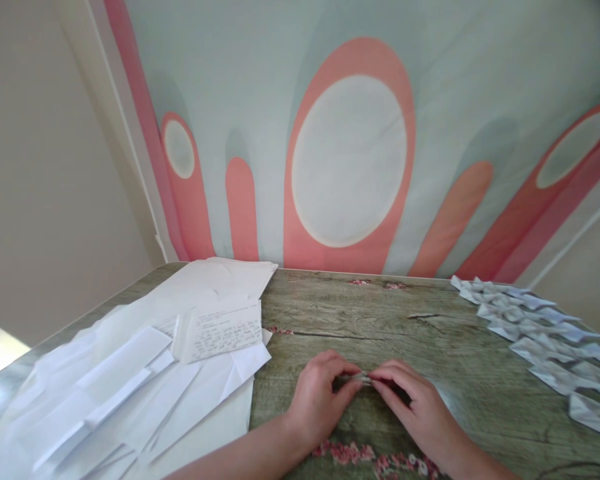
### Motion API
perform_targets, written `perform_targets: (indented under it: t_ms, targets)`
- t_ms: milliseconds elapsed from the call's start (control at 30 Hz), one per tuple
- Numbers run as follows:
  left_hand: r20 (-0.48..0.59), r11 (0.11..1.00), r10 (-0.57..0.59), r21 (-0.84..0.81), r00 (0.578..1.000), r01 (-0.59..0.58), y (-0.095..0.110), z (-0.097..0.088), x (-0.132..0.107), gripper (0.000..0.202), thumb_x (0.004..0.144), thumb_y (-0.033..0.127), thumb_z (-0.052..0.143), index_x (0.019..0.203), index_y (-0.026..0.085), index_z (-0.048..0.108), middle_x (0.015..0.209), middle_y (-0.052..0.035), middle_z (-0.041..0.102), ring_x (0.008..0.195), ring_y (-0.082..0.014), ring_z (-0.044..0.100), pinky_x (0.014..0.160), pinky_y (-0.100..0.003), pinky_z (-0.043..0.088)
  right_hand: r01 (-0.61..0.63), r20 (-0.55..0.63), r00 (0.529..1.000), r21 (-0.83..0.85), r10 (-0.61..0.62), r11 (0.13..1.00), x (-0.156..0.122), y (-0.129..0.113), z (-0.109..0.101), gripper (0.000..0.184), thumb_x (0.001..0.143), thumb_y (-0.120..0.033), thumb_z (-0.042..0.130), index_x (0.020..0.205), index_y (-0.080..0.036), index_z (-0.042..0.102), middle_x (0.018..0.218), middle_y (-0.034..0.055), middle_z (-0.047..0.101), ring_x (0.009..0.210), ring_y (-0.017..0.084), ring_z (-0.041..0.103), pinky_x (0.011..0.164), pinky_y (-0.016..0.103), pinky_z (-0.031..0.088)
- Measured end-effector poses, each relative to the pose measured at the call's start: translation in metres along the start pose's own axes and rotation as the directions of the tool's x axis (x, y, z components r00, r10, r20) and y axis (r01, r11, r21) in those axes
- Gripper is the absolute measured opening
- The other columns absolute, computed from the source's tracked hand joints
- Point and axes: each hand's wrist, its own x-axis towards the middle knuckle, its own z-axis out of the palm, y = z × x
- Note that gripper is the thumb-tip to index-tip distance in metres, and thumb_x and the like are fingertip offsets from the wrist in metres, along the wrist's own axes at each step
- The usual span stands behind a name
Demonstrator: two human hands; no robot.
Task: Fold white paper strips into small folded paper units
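My left hand [321, 393] and my right hand [414, 404] meet low on the wooden table [380, 320]. Both pinch a small folded piece of paper [361, 379] between fingertips and thumbs. The paper is pressed almost flat and mostly hidden by my fingers. Both hands rest on the tabletop with fingers curled closed.
A loose pile of white sheets [130, 373] covers the table's left side, with a handwritten sheet [225, 330] on top. Several folded paper shapes [545, 333] lie in a row along the right edge. A wall with pink and grey shapes [350, 160] stands behind the table.
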Motion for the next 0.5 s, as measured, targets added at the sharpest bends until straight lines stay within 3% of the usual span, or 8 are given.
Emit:
perform_targets:
  t_ms: [333,500]
  targets:
    - [0.010,0.999,-0.002,-0.049,1.000,0.002,0.0010,-0.0011,0.0001,0.016,0.078,0.016,0.061,0.091,0.022,0.067,0.083,-0.0014,0.061,0.078,-0.0151,0.057,0.073,-0.024,0.044,-0.004,0.022,1.000,-0.025,0.005,1.000,0.0011,0.0005,-0.0001,0.016,0.089,-0.029,0.047,0.087,-0.021,0.060,0.083,0.0038,0.059,0.081,0.018,0.056,0.072,0.030,0.045]
    - [-0.042,0.999,0.030,0.017,0.999,-0.030,0.0016,-0.0020,0.0016,0.019,0.079,0.015,0.060,0.094,0.023,0.067,0.092,-0.0023,0.063,0.090,-0.0182,0.055,0.084,-0.029,0.040,-0.039,0.020,0.999,-0.037,0.039,0.999,0.0001,-0.0001,-0.0008,0.017,0.090,-0.029,0.046,0.085,-0.021,0.059,0.082,0.0032,0.058,0.080,0.017,0.055,0.072,0.029,0.044]
